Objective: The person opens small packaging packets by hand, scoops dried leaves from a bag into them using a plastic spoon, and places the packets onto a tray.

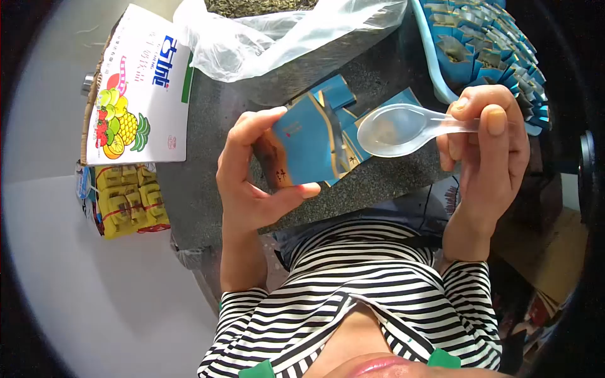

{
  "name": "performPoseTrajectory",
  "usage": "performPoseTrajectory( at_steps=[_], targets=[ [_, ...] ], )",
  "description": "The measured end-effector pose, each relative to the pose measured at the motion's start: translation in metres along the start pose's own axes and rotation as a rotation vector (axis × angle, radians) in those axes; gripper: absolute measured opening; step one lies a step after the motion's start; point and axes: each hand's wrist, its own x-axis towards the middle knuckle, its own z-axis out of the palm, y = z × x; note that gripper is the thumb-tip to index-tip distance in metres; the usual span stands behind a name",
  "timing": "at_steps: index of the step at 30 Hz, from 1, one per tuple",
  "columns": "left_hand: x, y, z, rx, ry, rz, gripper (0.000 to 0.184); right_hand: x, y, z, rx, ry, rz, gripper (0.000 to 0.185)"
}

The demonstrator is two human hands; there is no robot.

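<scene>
My left hand (249, 170) grips a small blue paper packet (304, 142) by its sides, thumb below and fingers above. The packet has a brown printed lower edge and is held over the dark table. My right hand (488, 138) pinches the handle of a translucent plastic spoon (397, 130). The spoon's bowl points left, close to the packet's right side, and looks to hold nothing. Beneath the spoon and beside the packet, more blue packets (403, 101) lie on the table, partly hidden.
A clear plastic bag (283, 47) of dried leaves (252, 7) sits at the back. A light-blue basket (435, 60) at back right holds many upright blue packets (485, 47). A white printed carton (142, 88) stands left, with yellow packs (132, 198) below it.
</scene>
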Motion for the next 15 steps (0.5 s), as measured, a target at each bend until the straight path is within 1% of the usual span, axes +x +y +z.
performPoseTrajectory(
  at_steps=[2,8,11,13,14,15],
  targets=[
    [-0.002,0.003,-0.002,0.036,0.003,-0.015,0.077,-0.001,0.0,0.005,-0.016,-0.012,-0.006,0.038],
    [-0.005,0.004,-0.005,0.123,0.003,0.024,0.079,-0.001,-0.001,0.009,-0.046,-0.008,-0.022,0.037],
    [-0.002,0.003,-0.004,0.152,-0.003,0.065,0.078,0.001,-0.003,0.01,-0.05,-0.001,-0.031,0.036],
    [0.001,0.004,-0.003,0.189,-0.001,0.151,0.077,0.002,-0.006,0.012,-0.055,0.013,-0.04,0.035],
    [0.001,0.006,-0.004,0.188,-0.002,0.155,0.077,0.002,-0.007,0.013,-0.043,-0.042,0.019,0.034],
    [-0.001,0.009,-0.005,0.223,-0.054,0.117,0.079,0.001,-0.006,0.016,-0.03,-0.096,0.078,0.032]
  ],
)
